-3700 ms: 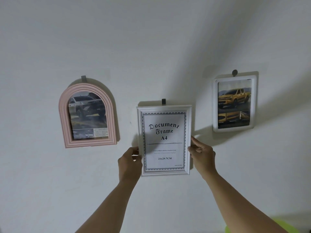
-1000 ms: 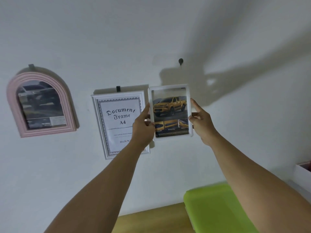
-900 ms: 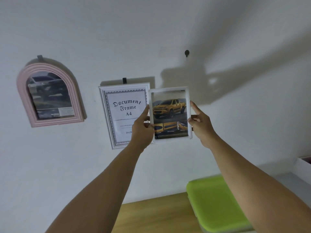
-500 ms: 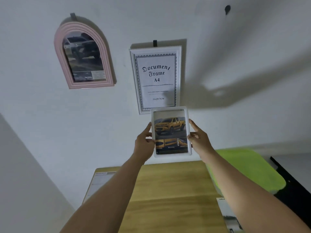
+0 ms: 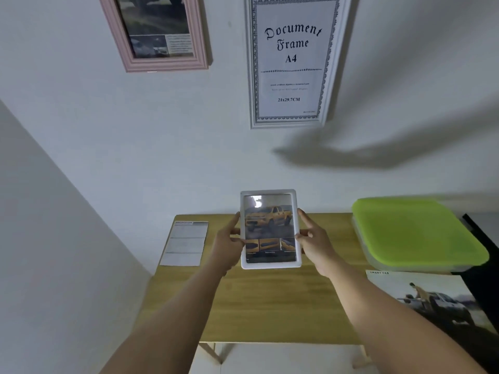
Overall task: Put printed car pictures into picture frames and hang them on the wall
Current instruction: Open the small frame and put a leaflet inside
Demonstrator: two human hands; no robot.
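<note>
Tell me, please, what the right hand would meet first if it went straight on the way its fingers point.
Probably the wall behind the table: the right hand, gripping the white frame, points up and forward. Depth is unclear.

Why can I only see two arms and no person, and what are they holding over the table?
The camera sits on the person's head and looks forward and down, so you see only their own arms. The left hand and the right hand each hold one side of a small white frame with a yellow pickup truck picture in it, above a wooden table. On the table lie a printed sheet on the left, a big car picture on the right and a box with a green lid. On the wall hang a pink frame with a car picture and a white frame that says "Document Frame A4".
</note>
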